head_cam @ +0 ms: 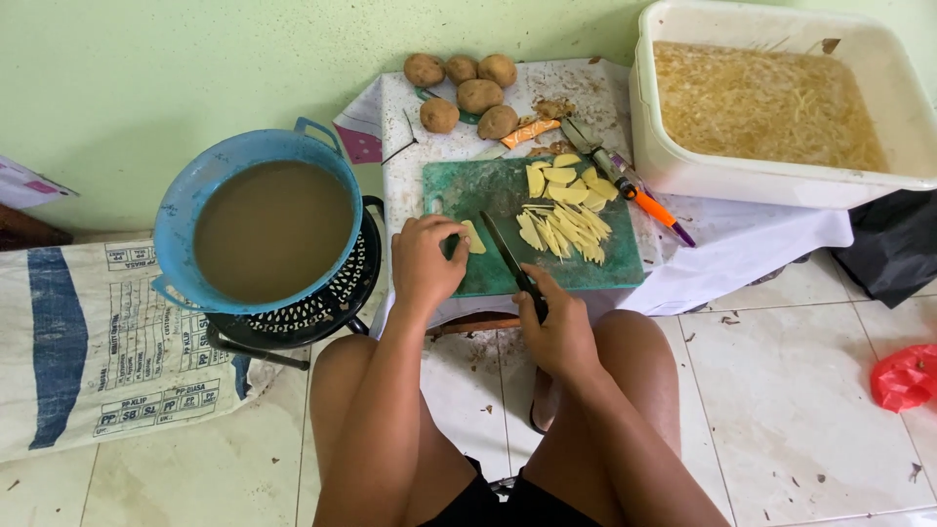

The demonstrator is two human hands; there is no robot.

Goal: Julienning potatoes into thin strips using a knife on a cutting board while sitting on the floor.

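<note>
Green cutting board [488,200] w/ pale yellow potato slices [564,220] showing; blue basin [195,190] holding brown water; orange peeler [652,207]; red bag [903,376] lying right.

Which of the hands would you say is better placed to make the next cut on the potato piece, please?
The right hand, probably: it grips the knife, whose blade lies on the green cutting board beside the potato piece. The left hand rests on that piece, steadying it.
</note>
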